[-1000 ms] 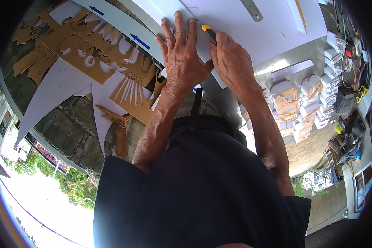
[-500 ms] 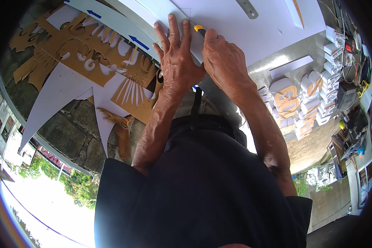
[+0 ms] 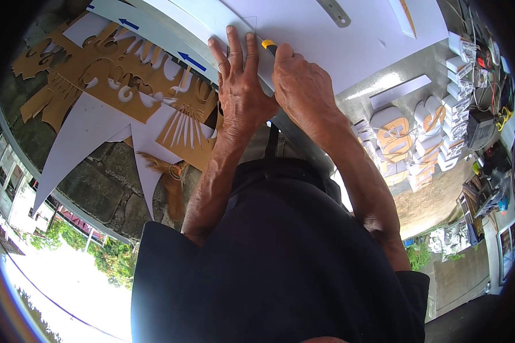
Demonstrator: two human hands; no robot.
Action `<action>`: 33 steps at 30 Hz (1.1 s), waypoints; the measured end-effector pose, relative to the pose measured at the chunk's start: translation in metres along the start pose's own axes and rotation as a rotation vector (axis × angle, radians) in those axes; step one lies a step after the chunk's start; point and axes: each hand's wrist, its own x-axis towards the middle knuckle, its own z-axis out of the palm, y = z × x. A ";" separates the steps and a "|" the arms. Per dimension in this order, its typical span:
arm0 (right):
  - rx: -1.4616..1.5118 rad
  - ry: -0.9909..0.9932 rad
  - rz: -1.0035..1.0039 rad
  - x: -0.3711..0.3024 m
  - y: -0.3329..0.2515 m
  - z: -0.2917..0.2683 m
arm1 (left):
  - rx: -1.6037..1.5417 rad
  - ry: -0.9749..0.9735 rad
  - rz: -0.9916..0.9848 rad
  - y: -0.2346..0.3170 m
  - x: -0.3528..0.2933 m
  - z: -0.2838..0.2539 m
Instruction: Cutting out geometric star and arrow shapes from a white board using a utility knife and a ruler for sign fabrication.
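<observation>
My left hand (image 3: 238, 91) lies flat with its fingers spread, pressing on a long pale strip (image 3: 203, 26) over a large white sheet (image 3: 355, 48). My right hand (image 3: 306, 86) is wrapped round a utility knife (image 3: 269, 46) with a yellow front end. The knife's tip points at the sheet just right of my left fingertips, close to a small pencilled outline. Whether the blade touches the sheet is too small to tell. Both thumbs are close together between the hands.
A steel ruler (image 3: 333, 12) lies on the sheet at the far right. Brown cut-out boards (image 3: 114, 86) and white pointed pieces (image 3: 77, 140) lie at left. Several white built-up letters (image 3: 392, 134) stand at right, beside a narrow white strip (image 3: 400, 91). An orange-brown animal (image 3: 171, 186) is below left.
Both hands and the knife sit slightly farther left in the picture. The sheet and ruler have shifted left and up slightly as well. My grip on the knife is unchanged.
</observation>
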 end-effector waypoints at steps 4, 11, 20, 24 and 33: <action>-0.015 -0.026 0.018 -0.003 -0.002 -0.002 | -0.012 0.014 0.014 -0.002 -0.001 0.001; 0.064 -0.058 0.080 -0.005 -0.004 -0.003 | -0.006 -0.005 -0.008 0.001 0.000 -0.002; 0.034 -0.101 0.116 -0.012 -0.003 -0.008 | -0.029 0.001 0.013 0.001 0.000 0.000; -0.007 -0.089 0.107 -0.020 0.002 -0.004 | -0.039 -0.012 0.004 0.004 0.002 -0.001; -0.104 -0.043 0.088 -0.038 0.007 -0.001 | -0.027 0.003 0.060 0.001 0.000 -0.002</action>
